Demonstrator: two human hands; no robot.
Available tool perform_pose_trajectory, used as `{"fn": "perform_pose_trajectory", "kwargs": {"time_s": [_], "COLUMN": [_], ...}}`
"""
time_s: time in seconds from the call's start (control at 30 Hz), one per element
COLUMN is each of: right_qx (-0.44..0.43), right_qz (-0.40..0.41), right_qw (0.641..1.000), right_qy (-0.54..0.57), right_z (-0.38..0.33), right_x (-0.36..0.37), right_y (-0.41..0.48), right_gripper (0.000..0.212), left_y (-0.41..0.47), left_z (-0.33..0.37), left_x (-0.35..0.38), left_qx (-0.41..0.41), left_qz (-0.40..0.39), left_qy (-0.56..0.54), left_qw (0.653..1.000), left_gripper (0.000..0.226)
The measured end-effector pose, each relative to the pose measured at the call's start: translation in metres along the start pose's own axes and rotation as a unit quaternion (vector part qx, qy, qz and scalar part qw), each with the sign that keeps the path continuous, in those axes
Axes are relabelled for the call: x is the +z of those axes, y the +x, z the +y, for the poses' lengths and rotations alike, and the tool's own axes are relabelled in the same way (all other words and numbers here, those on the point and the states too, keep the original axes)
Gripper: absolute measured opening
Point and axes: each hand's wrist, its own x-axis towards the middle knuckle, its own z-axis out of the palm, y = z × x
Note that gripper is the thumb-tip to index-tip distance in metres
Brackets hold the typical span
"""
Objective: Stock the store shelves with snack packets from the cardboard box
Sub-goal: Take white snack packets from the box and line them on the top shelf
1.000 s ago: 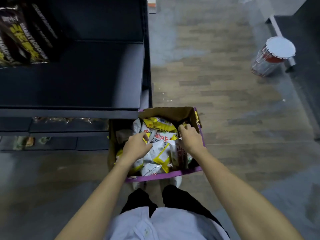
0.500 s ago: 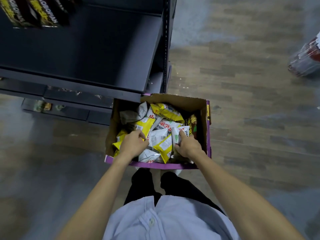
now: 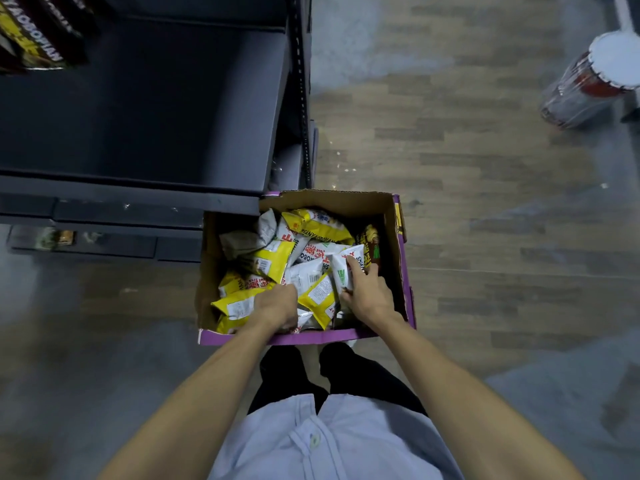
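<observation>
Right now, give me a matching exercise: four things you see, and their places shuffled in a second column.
Things
1. box
2. can
3. dark packets
4. right hand

Places
A. top left, on the shelf
B. far right, on the floor
C. pinching a white packet
D. on the floor at the person's feet

Pairs: 1-D, 2-B, 3-A, 4-C
</observation>
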Motion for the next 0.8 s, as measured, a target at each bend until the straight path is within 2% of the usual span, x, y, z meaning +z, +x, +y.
{"fn": "perform_pose_trajectory", "kwargs": {"time_s": [0.2,0.4,0.67,0.8], "right_qx": [-0.005,-0.002,0.014,0.02], "right_qz": [0.024,0.038,0.067,0.075], "right_qw": [1.0,0.999,0.997,0.997], "right_qy": [0.017,0.016,0.019,0.014], "right_z": [-0.008,-0.013,-0.011,-0.011], "right_x": [-0.005,-0.004,-0.011,-0.013], "right_y": [0.0,-0.006,-0.013,-0.016], "right_gripper": [0.077,0.077,0.074,0.074], "left_y": [-0.003,-0.009,-0.003,0.012], "left_z": [0.001,-0.002,-0.016,-0.02], "left_x": [0.006,0.002,-0.061,-0.099], "left_qx": [0.003,0.036,0.116,0.148], "left_qz": [0.01,0.019,0.024,0.06], "left_qy": [0.049,0.049,0.043,0.024], "left_qw": [0.999,0.998,0.992,0.987], "left_gripper": [0.032,0.029,0.031,0.03]}}
